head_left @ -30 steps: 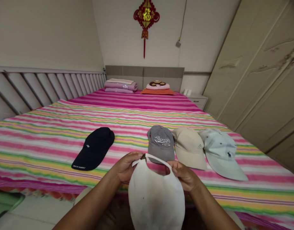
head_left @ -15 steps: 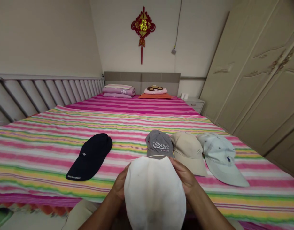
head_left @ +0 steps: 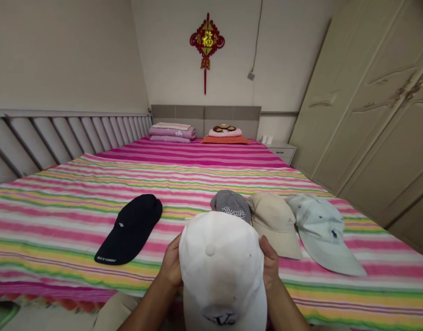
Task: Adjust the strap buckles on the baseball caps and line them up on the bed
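Note:
A white baseball cap [head_left: 221,257] is held up close to me, crown button on top and brim towards me, with part of a dark logo low on its front. My left hand [head_left: 172,261] grips its left side, and my right hand [head_left: 269,262] grips the right side; some fingers are hidden behind the cap. Just beyond it lies a grey cap [head_left: 231,202] with white lettering, partly covered from view. Beside that rest a beige cap [head_left: 275,225] and a pale blue cap [head_left: 320,234]. A black cap [head_left: 132,227] lies apart on the left.
The caps lie on a striped bedspread [head_left: 184,184]. Folded bedding [head_left: 172,132] and a pink folded pile [head_left: 225,132] sit by the headboard [head_left: 179,112]. A slatted rail [head_left: 60,138] runs along the left; a wardrobe [head_left: 370,115] stands on the right.
The white cap has been tipped so its crown top and front logo now show. My hands have turned with it, still gripping both sides.

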{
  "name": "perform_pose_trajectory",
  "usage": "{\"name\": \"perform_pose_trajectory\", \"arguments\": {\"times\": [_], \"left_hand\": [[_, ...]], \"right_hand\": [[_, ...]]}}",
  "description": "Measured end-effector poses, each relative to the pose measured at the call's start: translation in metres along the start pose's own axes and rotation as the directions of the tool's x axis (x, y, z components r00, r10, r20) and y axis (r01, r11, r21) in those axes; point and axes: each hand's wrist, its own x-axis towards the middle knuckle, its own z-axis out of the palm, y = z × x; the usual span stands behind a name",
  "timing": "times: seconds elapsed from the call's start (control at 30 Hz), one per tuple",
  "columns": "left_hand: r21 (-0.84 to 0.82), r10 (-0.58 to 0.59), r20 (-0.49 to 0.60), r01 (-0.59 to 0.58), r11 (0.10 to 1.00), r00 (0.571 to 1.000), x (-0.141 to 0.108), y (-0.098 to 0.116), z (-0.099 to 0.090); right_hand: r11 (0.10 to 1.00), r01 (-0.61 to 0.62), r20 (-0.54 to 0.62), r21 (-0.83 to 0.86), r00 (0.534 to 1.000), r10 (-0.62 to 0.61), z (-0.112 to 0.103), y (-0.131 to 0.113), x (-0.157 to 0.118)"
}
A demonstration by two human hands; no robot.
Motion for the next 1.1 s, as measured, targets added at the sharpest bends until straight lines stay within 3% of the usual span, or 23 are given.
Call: {"name": "perform_pose_trajectory", "arguments": {"times": [0.13, 0.23, 0.33, 0.4, 0.67, 0.93, 1.1], "left_hand": [[-0.094, 0.175, 0.152, -0.162, 0.982, 0.973, -0.008, -0.007, -0.021], [-0.064, 0.117, 0.207, -0.106, 0.992, 0.971, -0.014, -0.024, -0.038], [-0.04, -0.024, 0.159, 0.03, 0.999, 0.987, -0.016, -0.039, -0.043], [-0.052, -0.057, 0.128, 0.064, 0.997, 0.99, -0.016, -0.043, -0.04], [-0.138, -0.073, 0.051, 0.08, 0.987, 0.996, -0.014, -0.025, -0.042], [-0.143, -0.088, 0.053, 0.095, 0.985, 0.995, -0.015, -0.028, -0.042], [-0.169, -0.054, 0.07, 0.066, 0.983, 0.996, -0.018, -0.025, -0.039]], "right_hand": [[0.999, 0.049, -0.012, 0.01, 0.999, -0.049, 0.015, -0.002, 0.005], [0.996, 0.064, -0.03, 0.059, 0.998, -0.063, 0.018, 0.0, 0.008], [0.988, 0.03, -0.044, 0.152, 0.999, -0.023, 0.017, 0.005, 0.011], [0.982, 0.004, -0.042, 0.19, 0.999, 0.004, 0.015, 0.01, 0.011], [0.952, -0.058, 0.026, 0.301, 0.998, 0.053, 0.012, 0.027, 0.005], [0.913, -0.151, 0.168, 0.378, 0.981, 0.093, 0.009, 0.032, 0.005], [0.897, -0.173, 0.166, 0.407, 0.98, 0.114, 0.004, 0.037, 0.008]]}}
